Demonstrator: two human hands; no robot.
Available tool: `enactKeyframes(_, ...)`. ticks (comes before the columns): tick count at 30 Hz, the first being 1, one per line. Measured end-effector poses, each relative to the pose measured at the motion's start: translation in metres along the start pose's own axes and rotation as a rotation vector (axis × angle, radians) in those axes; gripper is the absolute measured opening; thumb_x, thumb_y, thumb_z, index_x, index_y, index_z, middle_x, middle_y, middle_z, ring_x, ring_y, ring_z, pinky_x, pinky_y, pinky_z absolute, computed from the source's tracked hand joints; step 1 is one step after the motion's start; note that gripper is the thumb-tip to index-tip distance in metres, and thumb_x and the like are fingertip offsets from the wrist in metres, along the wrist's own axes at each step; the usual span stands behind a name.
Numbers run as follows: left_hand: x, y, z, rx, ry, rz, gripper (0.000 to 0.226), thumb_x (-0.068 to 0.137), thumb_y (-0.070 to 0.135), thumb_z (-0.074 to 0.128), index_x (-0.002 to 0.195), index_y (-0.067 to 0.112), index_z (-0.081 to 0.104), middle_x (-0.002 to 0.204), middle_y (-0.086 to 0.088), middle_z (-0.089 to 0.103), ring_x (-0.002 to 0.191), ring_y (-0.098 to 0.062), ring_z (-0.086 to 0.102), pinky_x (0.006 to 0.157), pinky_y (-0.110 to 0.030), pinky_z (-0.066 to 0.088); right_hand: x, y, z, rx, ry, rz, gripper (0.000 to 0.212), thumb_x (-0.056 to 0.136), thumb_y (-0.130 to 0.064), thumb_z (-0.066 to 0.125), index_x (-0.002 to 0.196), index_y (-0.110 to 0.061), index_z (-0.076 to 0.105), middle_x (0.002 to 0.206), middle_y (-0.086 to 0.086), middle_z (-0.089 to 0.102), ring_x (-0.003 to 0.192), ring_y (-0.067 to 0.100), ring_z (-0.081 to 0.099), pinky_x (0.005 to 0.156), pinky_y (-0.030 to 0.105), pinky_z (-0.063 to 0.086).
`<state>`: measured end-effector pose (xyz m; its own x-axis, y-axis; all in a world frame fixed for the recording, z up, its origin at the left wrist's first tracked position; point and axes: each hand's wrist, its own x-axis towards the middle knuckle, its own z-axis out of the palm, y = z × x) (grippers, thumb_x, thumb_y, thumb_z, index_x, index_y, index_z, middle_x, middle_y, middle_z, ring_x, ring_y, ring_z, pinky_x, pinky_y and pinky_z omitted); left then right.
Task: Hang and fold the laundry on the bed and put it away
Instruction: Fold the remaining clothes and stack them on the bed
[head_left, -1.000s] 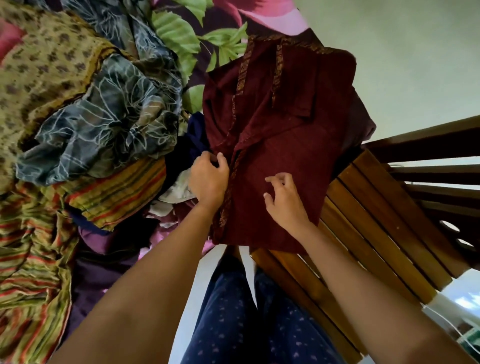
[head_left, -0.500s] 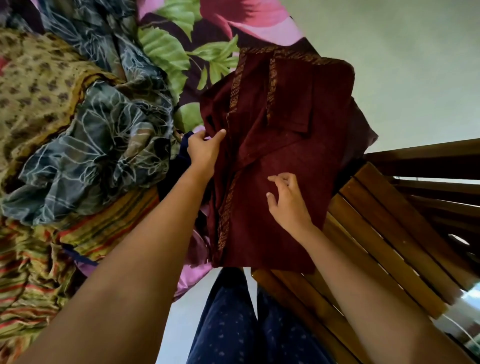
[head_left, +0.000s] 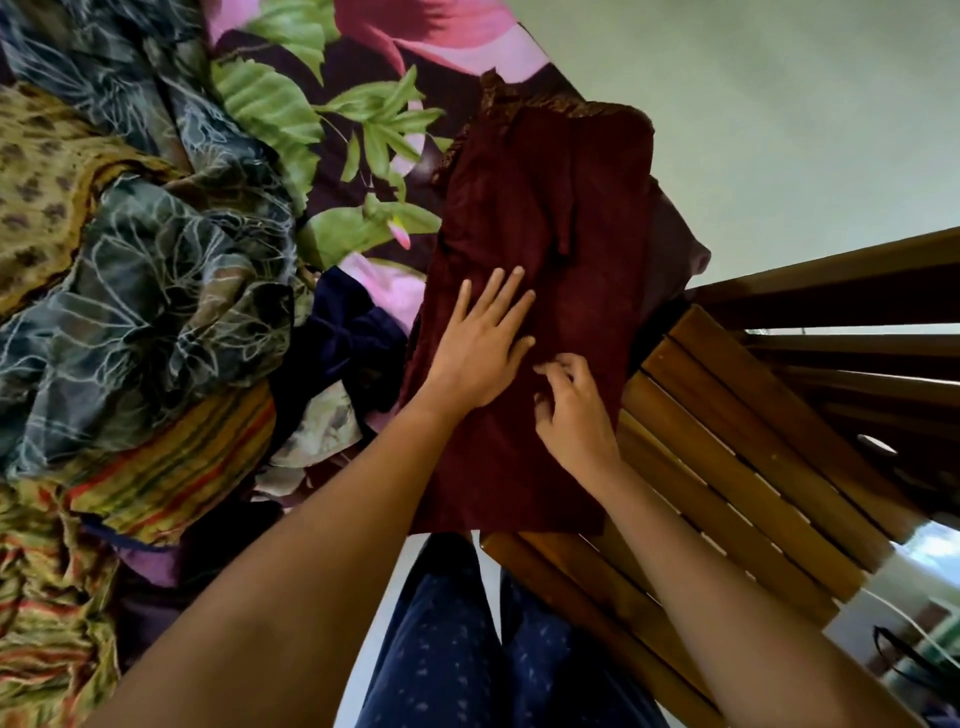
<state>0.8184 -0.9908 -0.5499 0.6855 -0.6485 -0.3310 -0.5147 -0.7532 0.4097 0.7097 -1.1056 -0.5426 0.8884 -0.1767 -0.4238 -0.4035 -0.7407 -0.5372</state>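
A dark maroon garment (head_left: 550, 218) with gold trim lies folded lengthwise at the bed's near corner, its lower end hanging over the edge. My left hand (head_left: 480, 340) rests flat on its middle, fingers spread. Just to the right, my right hand (head_left: 574, 408) has curled fingers pinching a small crease of the maroon cloth. The bed (head_left: 374, 124) is covered by a floral sheet with pink flowers and green leaves.
A heap of unfolded laundry fills the left: a grey-blue leaf-print cloth (head_left: 156, 291), a mustard printed piece (head_left: 41, 197), a striped yellow-red cloth (head_left: 171, 462) and a navy item (head_left: 348, 338). A slatted wooden chair (head_left: 753, 457) stands right of the bed. Pale floor (head_left: 779, 104) lies beyond.
The left side of the maroon garment has been folded over to the right, hiding its gold placket. My left hand let go of that edge and now lies flat on the fold.
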Motion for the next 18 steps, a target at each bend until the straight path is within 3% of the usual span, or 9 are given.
enactKeyframes(4, -0.028, -0.012, 0.017, 0.154, -0.348, -0.022, 0.067, 0.100, 0.045, 0.026, 0.149, 0.014, -0.006, 0.157, -0.007, -0.013, 0.145, -0.021, -0.011, 0.114, -0.039, -0.012, -0.005, 0.004, 0.005, -0.126, -0.078, -0.037, 0.041, 0.091, -0.009, 0.056, 0.131, -0.004, 0.052, 0.144, 0.014, 0.036, 0.133, 0.026, 0.037, 0.105, 0.035, 0.037)
enactKeyframes(7, -0.036, -0.015, 0.019, 0.184, -0.406, -0.010, 0.068, 0.100, 0.043, 0.029, 0.149, 0.015, -0.007, 0.156, -0.008, -0.017, 0.144, -0.022, -0.013, 0.115, -0.038, -0.010, -0.009, 0.003, 0.006, -0.155, -0.106, -0.025, 0.045, 0.092, -0.012, 0.055, 0.136, -0.006, 0.047, 0.151, 0.013, 0.026, 0.139, 0.025, 0.029, 0.109, 0.035, 0.032)
enactKeyframes(10, -0.046, -0.006, 0.017, 0.105, -0.340, -0.052, 0.061, 0.101, 0.036, 0.033, 0.150, 0.014, 0.003, 0.158, -0.008, -0.008, 0.145, -0.022, -0.007, 0.116, -0.037, -0.006, -0.014, 0.003, 0.007, -0.203, -0.134, -0.040, 0.043, 0.093, -0.014, 0.054, 0.135, -0.007, 0.048, 0.153, 0.014, 0.022, 0.140, 0.026, 0.026, 0.110, 0.037, 0.031)
enactKeyframes(14, -0.084, 0.004, 0.024, 0.030, -0.203, -0.009, 0.055, 0.097, 0.023, 0.045, 0.147, 0.010, 0.025, 0.157, -0.011, 0.009, 0.146, -0.026, 0.004, 0.117, -0.039, -0.001, -0.034, 0.008, 0.010, -0.265, -0.148, -0.107, 0.038, 0.092, -0.016, 0.055, 0.129, -0.008, 0.053, 0.146, 0.014, 0.032, 0.132, 0.027, 0.036, 0.105, 0.038, 0.036)
enactKeyframes(16, -0.110, 0.007, 0.034, 0.034, -0.160, 0.088, 0.057, 0.087, 0.021, 0.063, 0.138, 0.005, 0.043, 0.151, -0.017, 0.029, 0.141, -0.032, 0.024, 0.115, -0.048, 0.013, -0.048, 0.012, 0.014, -0.295, -0.146, -0.163, 0.035, 0.088, -0.016, 0.061, 0.122, -0.007, 0.058, 0.137, 0.016, 0.042, 0.122, 0.029, 0.046, 0.098, 0.041, 0.043)
enactKeyframes(18, -0.137, 0.008, 0.053, 0.114, -0.169, 0.150, 0.068, 0.071, 0.031, 0.079, 0.128, 0.005, 0.055, 0.141, -0.018, 0.044, 0.131, -0.034, 0.041, 0.107, -0.053, 0.023, -0.065, 0.018, 0.021, -0.316, -0.172, -0.197, 0.036, 0.080, -0.017, 0.071, 0.113, -0.005, 0.063, 0.127, 0.019, 0.050, 0.112, 0.033, 0.055, 0.088, 0.044, 0.050)
